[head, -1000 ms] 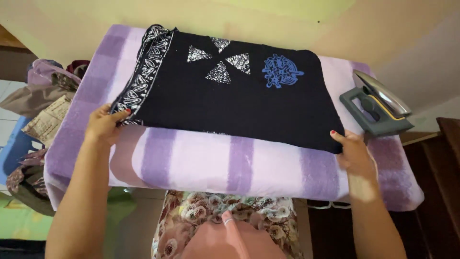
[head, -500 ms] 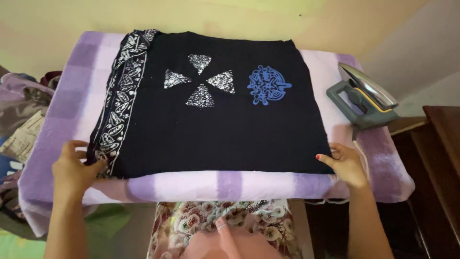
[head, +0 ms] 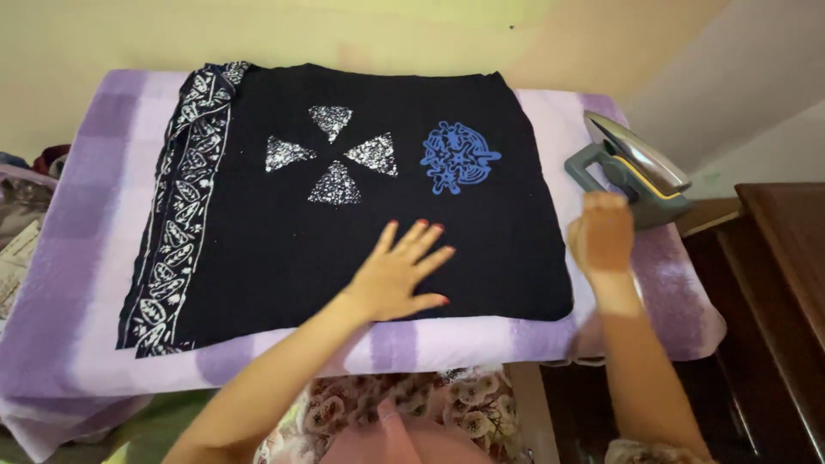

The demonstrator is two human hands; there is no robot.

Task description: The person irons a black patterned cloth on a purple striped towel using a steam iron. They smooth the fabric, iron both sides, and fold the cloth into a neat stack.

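Purple-striped board (head: 103, 344): left hand (head: 397, 277) flat, open on dark cloth (head: 361, 223); right hand (head: 601, 234) empty near iron (head: 632, 167).

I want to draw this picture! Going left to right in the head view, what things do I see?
White leaf-patterned border → silver triangles → left hand → blue design → right hand → iron → wooden furniture.

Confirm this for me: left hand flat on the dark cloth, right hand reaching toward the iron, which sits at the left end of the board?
Not quite. The head view shows the iron at the right end of the board. The left hand lies flat on the dark cloth; the right hand reaches toward the iron.
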